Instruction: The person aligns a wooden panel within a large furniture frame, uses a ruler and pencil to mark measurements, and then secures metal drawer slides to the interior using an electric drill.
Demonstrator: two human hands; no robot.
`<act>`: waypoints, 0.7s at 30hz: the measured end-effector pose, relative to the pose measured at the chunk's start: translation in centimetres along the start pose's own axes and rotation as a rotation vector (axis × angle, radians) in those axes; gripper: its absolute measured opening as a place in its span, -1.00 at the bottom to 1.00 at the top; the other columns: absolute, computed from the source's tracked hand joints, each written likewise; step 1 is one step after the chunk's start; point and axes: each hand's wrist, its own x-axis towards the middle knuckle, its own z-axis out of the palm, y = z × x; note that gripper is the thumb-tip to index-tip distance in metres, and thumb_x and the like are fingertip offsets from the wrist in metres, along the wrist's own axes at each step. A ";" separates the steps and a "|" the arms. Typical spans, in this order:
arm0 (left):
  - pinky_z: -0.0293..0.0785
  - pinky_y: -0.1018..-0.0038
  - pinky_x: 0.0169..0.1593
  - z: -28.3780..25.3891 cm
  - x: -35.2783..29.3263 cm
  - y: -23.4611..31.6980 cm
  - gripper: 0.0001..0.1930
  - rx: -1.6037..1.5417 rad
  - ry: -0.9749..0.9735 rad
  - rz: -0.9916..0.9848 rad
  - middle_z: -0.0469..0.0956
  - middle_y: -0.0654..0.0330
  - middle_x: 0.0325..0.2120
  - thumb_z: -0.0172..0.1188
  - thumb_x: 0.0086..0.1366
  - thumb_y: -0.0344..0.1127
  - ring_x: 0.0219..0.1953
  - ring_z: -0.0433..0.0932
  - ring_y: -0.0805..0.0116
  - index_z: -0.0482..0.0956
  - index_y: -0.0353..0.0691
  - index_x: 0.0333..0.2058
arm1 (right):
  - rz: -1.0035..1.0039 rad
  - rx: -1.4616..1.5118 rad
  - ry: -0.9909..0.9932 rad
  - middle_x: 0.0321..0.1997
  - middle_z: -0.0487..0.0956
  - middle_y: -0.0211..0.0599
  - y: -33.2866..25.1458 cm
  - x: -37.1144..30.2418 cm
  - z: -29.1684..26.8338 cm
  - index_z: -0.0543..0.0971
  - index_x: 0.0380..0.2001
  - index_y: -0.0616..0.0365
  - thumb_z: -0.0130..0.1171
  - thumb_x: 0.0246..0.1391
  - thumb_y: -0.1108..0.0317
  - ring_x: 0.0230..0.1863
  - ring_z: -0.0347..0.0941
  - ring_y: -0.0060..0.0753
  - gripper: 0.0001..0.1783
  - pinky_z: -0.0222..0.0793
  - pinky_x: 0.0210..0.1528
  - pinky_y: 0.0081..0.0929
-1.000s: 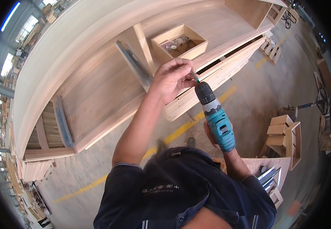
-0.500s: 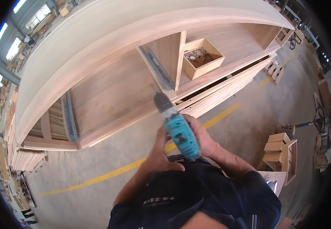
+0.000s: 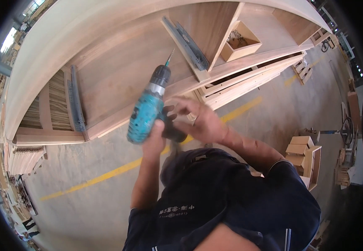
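Observation:
A teal cordless drill [image 3: 146, 113] with a black chuck and a thin bit points up and away from me, tilted slightly right. My left hand [image 3: 154, 138] is closed on its handle; the teal body partly hides that grip. Just right of the drill is my right hand [image 3: 202, 121], blurred, its fingers apart and a ring on one of them. Nothing shows in it. Beyond the bit stands a pale wooden cabinet [image 3: 118, 79], with a metal drawer slide [image 3: 185, 44] on its divider and another drawer slide [image 3: 76, 98] at the left side of the bay.
A small wooden box [image 3: 242, 52] with metal hardware inside sits in the cabinet's right bay. Slatted wood [image 3: 248, 81] lies under the cabinet's right part. Wooden boxes [image 3: 305, 157] are stacked at the right, and a yellow line [image 3: 118, 170] crosses the concrete floor.
The drill has swung left and rotated, and it is now in my left hand. My right hand has come off it and opened. The view has shifted slightly over the cabinet.

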 end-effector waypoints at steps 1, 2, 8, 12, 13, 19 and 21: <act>0.57 0.34 -0.08 -0.9 0.7 0.1 -0.38 0.028 -0.008 -0.014 0.54 0.09 0.09 0.21 0.34 0.01 -0.17 0.62 0.29 0.40 -0.30 0.22 | 0.058 -0.096 0.134 -0.13 0.51 -0.12 2.1 -0.5 -0.2 0.33 0.28 0.18 0.37 0.00 0.45 -0.11 0.49 -0.19 -0.25 0.45 -0.01 -0.29; 0.57 0.36 -0.12 -2.1 1.5 0.5 -0.39 0.053 -0.017 -0.023 0.55 0.10 0.10 0.22 0.33 -0.01 -0.23 0.63 0.31 0.42 -0.29 0.21 | 0.113 -0.197 0.268 -0.13 0.48 -0.15 4.5 -0.9 -0.6 0.33 0.26 0.20 0.40 0.00 0.43 -0.11 0.45 -0.22 -0.25 0.44 -0.03 -0.33; 0.55 0.40 -0.20 -5.7 6.6 0.7 -0.48 -0.031 -0.078 -0.289 0.59 0.08 0.07 0.24 0.27 -0.26 -0.33 0.59 0.34 0.45 -0.28 0.18 | 0.135 -0.582 0.814 0.05 0.39 0.14 16.0 0.8 -4.0 0.16 0.28 0.44 0.54 -0.10 0.29 0.07 0.37 0.03 0.00 0.35 0.15 -0.13; 0.55 0.38 -0.24 -6.6 9.9 -0.5 -0.48 -0.181 -0.076 -0.497 0.59 0.03 0.05 0.23 0.26 -0.35 -0.36 0.57 0.32 0.40 -0.26 0.20 | 0.343 -0.278 0.808 0.07 0.48 0.16 13.1 5.4 -3.7 0.20 0.22 0.44 0.55 -0.14 0.36 0.08 0.49 0.00 -0.05 0.44 0.14 -0.25; 0.55 0.38 -0.25 -6.4 10.6 -0.7 -0.47 -0.197 -0.089 -0.509 0.60 0.02 0.03 0.23 0.27 -0.35 -0.37 0.57 0.31 0.38 -0.26 0.20 | 0.394 -0.220 0.810 0.05 0.50 0.15 12.5 6.1 -3.9 0.21 0.20 0.43 0.55 -0.15 0.37 0.07 0.52 -0.04 -0.07 0.47 0.12 -0.28; 0.53 0.39 -0.27 -6.7 13.7 -2.3 -0.51 -0.227 -0.158 -0.638 0.59 0.06 0.02 0.21 0.28 -0.34 -0.40 0.54 0.34 0.40 -0.24 0.18 | 0.393 -0.321 0.821 0.02 0.61 0.07 16.3 7.2 -4.5 0.43 0.11 0.26 0.45 -0.02 0.30 0.06 0.57 -0.06 -0.36 0.45 0.17 -0.22; 0.53 0.39 -0.27 -6.7 14.3 -2.5 -0.51 -0.238 -0.179 -0.683 0.59 0.06 0.02 0.22 0.27 -0.35 -0.40 0.54 0.35 0.40 -0.21 0.18 | 0.352 -0.275 0.854 -0.01 0.63 0.06 16.8 7.0 -4.3 0.45 0.10 0.26 0.41 0.02 0.31 0.03 0.59 -0.05 -0.41 0.46 0.15 -0.24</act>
